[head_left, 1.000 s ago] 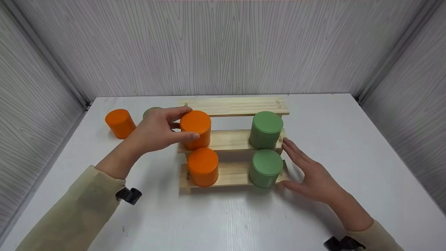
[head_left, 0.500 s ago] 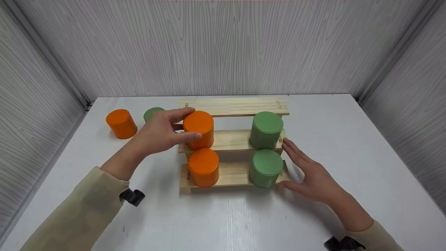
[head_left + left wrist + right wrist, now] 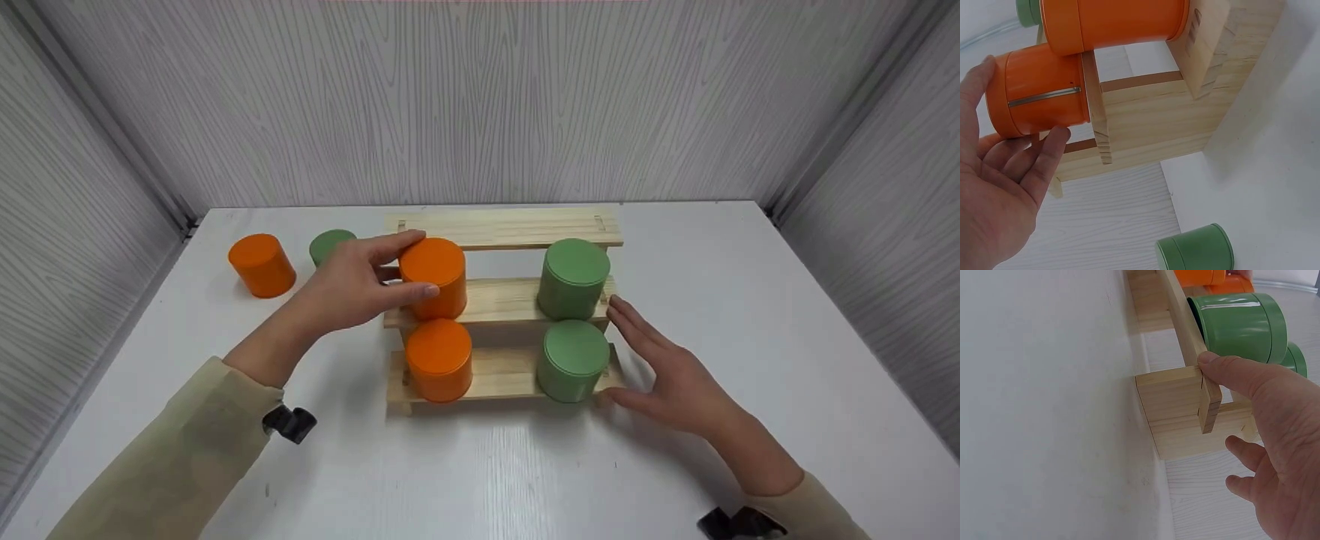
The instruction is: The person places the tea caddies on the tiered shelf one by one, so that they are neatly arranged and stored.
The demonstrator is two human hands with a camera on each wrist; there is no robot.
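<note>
My left hand grips an orange canister by its left side, thumb in front and fingers behind. This canister stands on the middle step of a three-step wooden rack; in the left wrist view its base meets the board. A second orange canister is on the lowest step just in front. At the rack's right end stand two green canisters, one on the middle step and one on the lowest. My right hand has its thumb on the lowest board's end, its fingers extended.
Left of the rack, another orange canister and a green canister, partly hidden by my left hand, stand on the white table. The rack's top step bears nothing. Grey wood-grain panels enclose the back and sides.
My left hand has shifted slightly right, carrying the orange canister along the middle step until it lines up behind the lower orange one. My right hand has stayed put.
</note>
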